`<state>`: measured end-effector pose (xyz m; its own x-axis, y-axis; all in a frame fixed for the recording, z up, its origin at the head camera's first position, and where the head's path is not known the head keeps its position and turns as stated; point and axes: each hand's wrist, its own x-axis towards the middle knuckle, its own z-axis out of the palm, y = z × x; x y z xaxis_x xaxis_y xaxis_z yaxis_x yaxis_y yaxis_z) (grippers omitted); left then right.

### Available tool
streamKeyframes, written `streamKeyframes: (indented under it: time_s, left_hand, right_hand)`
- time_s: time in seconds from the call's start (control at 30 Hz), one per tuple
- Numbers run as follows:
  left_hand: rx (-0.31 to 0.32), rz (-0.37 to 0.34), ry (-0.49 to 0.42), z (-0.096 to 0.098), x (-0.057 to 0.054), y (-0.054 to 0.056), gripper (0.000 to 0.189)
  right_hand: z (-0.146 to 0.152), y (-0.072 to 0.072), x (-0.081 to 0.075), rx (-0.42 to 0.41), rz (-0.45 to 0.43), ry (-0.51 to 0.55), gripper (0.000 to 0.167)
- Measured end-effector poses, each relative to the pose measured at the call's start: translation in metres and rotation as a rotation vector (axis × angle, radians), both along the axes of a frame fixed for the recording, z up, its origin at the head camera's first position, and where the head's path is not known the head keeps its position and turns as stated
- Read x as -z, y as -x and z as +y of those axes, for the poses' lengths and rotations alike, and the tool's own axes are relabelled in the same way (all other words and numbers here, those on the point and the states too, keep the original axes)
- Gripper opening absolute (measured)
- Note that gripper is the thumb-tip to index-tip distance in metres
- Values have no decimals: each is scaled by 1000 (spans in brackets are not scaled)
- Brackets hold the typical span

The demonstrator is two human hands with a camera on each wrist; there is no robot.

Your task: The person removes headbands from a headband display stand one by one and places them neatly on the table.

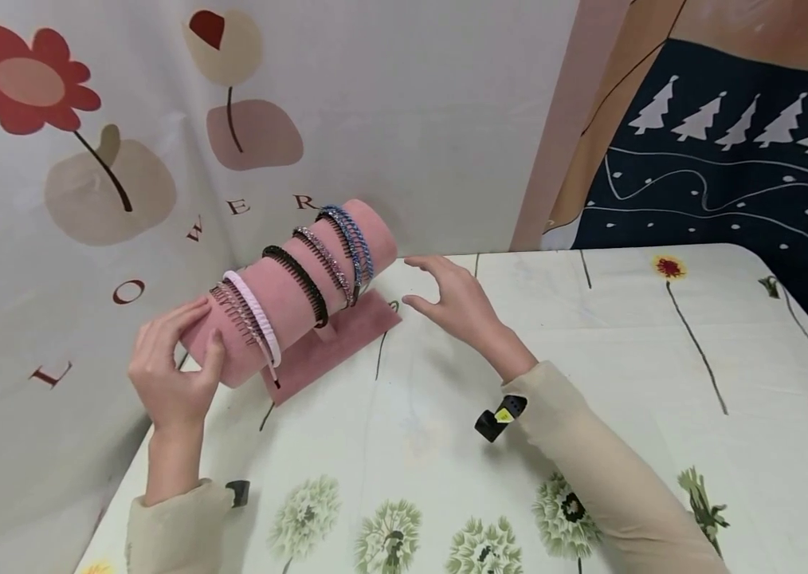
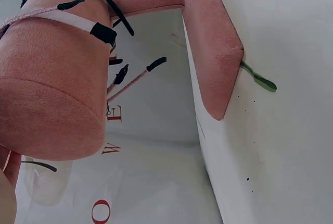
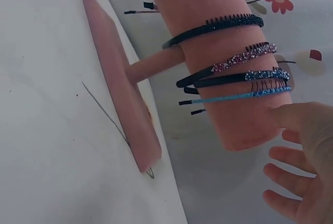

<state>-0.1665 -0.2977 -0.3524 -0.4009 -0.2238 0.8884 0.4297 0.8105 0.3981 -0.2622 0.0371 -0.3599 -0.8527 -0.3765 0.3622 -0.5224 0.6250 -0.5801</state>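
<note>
A pink plush headband stand (image 1: 278, 309) lies as a slanted roll on a post above a flat pink base (image 1: 343, 347). Around the roll sit a white headband (image 1: 253, 311), a thin pink toothed one beside it, a black headband (image 1: 301, 281), a glittery headband (image 1: 323, 257) and blue headbands (image 1: 355, 237). My left hand (image 1: 178, 371) holds the roll's near left end, thumb in front and fingers over the top. At the opposite end my right hand (image 1: 457, 301) has thumb and fingers spread; the right wrist view shows that hand (image 3: 312, 156) beside the blue headbands.
The stand is on a table with a white flower-print cloth (image 1: 433, 446), close to its back edge. Behind hangs a pale curtain (image 1: 411, 96) with flowers and letters. A dark cloth with white trees (image 1: 727, 175) hangs at the right. Black straps show at both sleeves.
</note>
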Motion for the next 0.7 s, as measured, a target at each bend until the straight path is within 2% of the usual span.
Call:
streamKeyframes:
  time_s: [0.37,0.57,0.7]
  left_hand:
    - [10,15,-17,8,-7,-6,35]
    - [9,5,-13,-1,1,0,35]
    - [12,11,-10,-5,4,2,34]
  right_hand:
    - [-22,2,2,-12,-1,114,46]
    - [-34,3,3,-22,4,189,38]
    - [-41,4,6,-16,-26,242,34]
